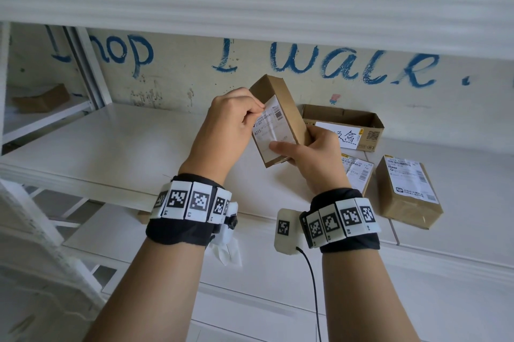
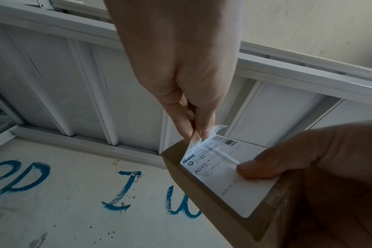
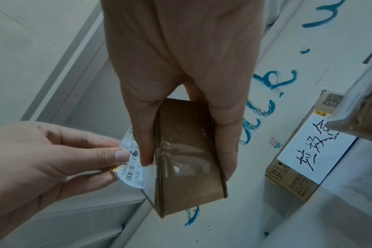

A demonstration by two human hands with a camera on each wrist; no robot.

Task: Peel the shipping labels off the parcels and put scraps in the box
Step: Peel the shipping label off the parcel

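Head view, one item: small brown parcel (image 1: 279, 119) gripped in my right hand (image 1: 319, 152) above the shelf (image 1: 111, 141), my left hand (image 1: 230, 116) pinching its label's (image 1: 271, 126) lifted corner.

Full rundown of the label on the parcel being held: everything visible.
The shipping label is white paper printed with barcodes, small text and "A015", stuck on the broad face of the brown cardboard parcel, which is held tilted above the shelf. Its upper corner is lifted and curled, pinched by the left hand. The right hand grips the parcel, thumb pressing the label's lower part. It looks creased.
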